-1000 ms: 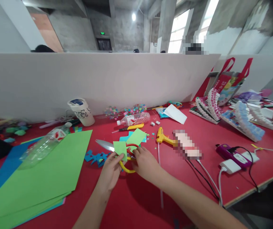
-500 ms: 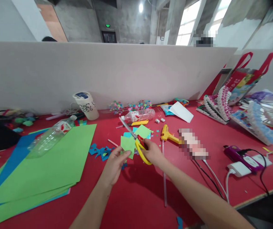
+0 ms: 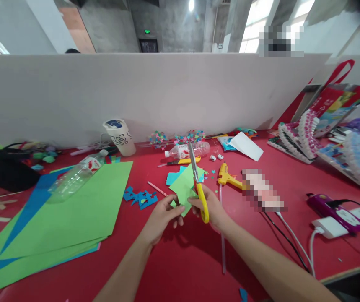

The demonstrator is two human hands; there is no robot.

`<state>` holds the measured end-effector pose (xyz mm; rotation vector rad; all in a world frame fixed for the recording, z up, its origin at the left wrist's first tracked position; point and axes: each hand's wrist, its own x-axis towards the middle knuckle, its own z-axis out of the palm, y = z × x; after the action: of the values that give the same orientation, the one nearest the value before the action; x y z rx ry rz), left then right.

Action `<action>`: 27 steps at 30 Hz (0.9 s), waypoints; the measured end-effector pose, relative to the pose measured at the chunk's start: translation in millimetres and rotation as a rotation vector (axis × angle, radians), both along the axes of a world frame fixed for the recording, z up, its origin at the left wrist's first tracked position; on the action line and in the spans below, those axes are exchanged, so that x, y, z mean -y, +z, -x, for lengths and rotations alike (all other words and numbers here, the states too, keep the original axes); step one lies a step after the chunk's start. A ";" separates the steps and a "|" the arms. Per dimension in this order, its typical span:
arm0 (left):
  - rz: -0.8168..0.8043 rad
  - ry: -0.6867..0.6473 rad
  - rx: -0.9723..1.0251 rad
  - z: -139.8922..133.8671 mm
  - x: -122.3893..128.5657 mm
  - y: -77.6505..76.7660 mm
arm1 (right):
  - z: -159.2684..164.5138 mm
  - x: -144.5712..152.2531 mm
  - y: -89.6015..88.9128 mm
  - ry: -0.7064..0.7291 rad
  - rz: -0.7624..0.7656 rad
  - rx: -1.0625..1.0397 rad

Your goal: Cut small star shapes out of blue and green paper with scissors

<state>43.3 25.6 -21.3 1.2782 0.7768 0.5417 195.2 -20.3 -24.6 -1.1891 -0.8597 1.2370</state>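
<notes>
My left hand (image 3: 163, 220) pinches a small piece of light green paper (image 3: 185, 208) by its lower left edge. In my right hand (image 3: 211, 207) are scissors (image 3: 203, 205) with yellow and red handles, their blades together and pointing up and away. My right fingertips also touch the right side of the green paper. Just beyond it, green paper overlaps teal paper pieces (image 3: 172, 178) on the table; I cannot tell where the held piece ends. Blue paper scraps (image 3: 140, 198) and a pink stick (image 3: 157, 188) lie left of the hands.
Large green sheets (image 3: 73, 218) lie at left under a plastic bottle (image 3: 77, 174). A white cup (image 3: 120, 138), another bottle (image 3: 187, 150) and a yellow utility knife (image 3: 189, 160) are behind. At right are a yellow glue gun (image 3: 230, 179) and a purple power strip (image 3: 337, 213).
The scissors have swung from pointing up-left to nearly upright. My right fingertips have come to the green paper, which has turned in my left hand. The camera view has shifted slightly left.
</notes>
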 end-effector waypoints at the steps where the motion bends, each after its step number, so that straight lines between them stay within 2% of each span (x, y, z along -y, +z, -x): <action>1: 0.030 -0.010 0.010 0.6 0.6 0.1 | 0.0 1.1 0.0 0.006 -0.007 -0.019; 6: 0.095 -0.021 0.047 2.6 0.1 0.1 | -2.8 2.5 -3.1 0.037 -0.004 -0.087; 13: 0.096 0.029 0.052 3.1 -1.9 -2.4 | -8.1 -1.1 -13.5 0.013 -0.007 -0.133; 19: 0.000 0.055 -0.009 5.7 -3.5 -0.5 | -11.8 -0.5 -9.3 -0.007 -0.009 -0.064; 27: 0.076 0.083 0.028 2.9 -1.6 1.9 | -15.4 -0.1 -13.3 -0.054 -0.028 0.011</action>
<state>40.4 27.2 -19.4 1.1698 0.8223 0.5901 210.6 -20.2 -38.0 -1.1904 -0.8454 1.1724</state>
